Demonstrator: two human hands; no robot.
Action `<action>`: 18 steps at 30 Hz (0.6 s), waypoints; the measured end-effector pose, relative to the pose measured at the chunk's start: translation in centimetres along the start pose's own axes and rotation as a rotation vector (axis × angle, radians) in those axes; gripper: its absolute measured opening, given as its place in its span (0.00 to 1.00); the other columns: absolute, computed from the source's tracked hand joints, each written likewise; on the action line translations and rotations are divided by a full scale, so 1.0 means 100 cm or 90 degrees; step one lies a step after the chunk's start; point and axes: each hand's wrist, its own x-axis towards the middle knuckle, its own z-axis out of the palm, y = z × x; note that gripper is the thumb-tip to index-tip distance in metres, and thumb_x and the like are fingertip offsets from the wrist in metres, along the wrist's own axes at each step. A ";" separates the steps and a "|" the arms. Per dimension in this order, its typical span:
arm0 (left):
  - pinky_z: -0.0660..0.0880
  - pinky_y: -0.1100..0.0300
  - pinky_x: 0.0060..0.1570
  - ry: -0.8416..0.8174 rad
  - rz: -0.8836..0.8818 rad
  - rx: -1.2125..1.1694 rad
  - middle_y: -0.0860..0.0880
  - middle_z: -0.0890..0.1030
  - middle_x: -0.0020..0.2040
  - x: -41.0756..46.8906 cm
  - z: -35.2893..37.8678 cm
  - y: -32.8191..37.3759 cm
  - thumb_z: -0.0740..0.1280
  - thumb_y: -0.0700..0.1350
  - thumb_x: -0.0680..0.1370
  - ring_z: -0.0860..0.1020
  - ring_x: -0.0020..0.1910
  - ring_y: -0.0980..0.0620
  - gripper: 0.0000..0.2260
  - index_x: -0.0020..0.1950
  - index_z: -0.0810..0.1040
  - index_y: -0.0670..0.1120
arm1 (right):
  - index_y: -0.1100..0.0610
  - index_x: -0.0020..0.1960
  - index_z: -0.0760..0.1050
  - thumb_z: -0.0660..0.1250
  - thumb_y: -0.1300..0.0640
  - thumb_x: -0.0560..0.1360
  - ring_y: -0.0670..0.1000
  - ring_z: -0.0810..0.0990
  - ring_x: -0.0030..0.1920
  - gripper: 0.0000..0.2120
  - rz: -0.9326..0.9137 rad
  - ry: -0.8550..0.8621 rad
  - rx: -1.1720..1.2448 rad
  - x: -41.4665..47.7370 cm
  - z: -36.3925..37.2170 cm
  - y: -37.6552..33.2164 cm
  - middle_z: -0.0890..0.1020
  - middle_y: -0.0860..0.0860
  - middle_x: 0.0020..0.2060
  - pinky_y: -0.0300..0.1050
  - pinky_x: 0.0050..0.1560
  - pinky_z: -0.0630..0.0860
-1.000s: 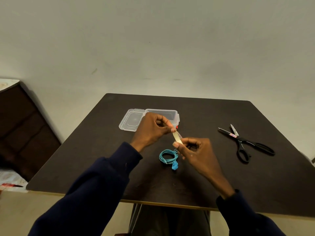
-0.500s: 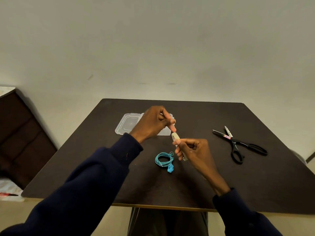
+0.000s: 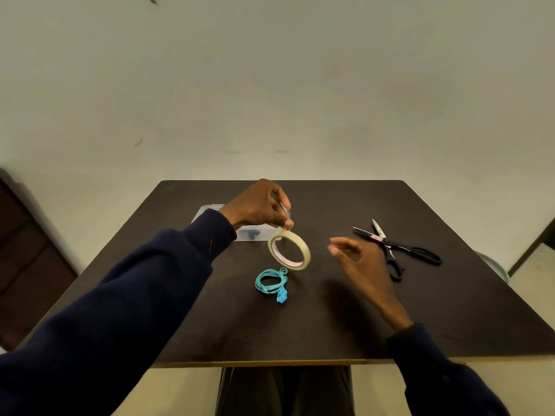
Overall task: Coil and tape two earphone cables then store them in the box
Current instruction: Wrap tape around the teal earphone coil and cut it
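Dark table (image 3: 420,310): one coil (image 3: 269,280), one scissors (image 3: 396,247); left hand (image 3: 258,207) pinches tape roll (image 3: 306,254); right hand (image 3: 363,262) loose.

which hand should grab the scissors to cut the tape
Right. The right hand is open, holds nothing and hovers close to the scissors. The left hand is busy pinching the tape, whose roll hangs below its fingertips.
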 end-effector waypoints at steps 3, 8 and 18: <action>0.83 0.59 0.42 0.041 -0.005 0.010 0.42 0.86 0.39 0.004 0.005 -0.004 0.79 0.37 0.70 0.86 0.38 0.48 0.13 0.48 0.77 0.41 | 0.62 0.58 0.82 0.73 0.67 0.72 0.55 0.83 0.52 0.14 -0.030 0.081 -0.291 0.022 -0.036 0.041 0.85 0.57 0.51 0.47 0.58 0.76; 0.80 0.65 0.37 0.076 -0.004 0.031 0.47 0.85 0.37 0.009 0.012 -0.008 0.79 0.38 0.69 0.85 0.34 0.55 0.13 0.45 0.76 0.44 | 0.57 0.59 0.81 0.71 0.48 0.75 0.60 0.76 0.57 0.17 0.129 0.014 -0.561 0.046 -0.083 0.076 0.81 0.60 0.55 0.53 0.57 0.75; 0.83 0.57 0.42 0.114 0.013 0.034 0.44 0.85 0.38 0.013 0.021 -0.011 0.80 0.38 0.68 0.86 0.37 0.51 0.14 0.45 0.76 0.41 | 0.59 0.61 0.77 0.69 0.50 0.78 0.54 0.75 0.51 0.16 0.177 -0.104 -0.543 0.046 -0.081 0.064 0.78 0.60 0.58 0.47 0.50 0.72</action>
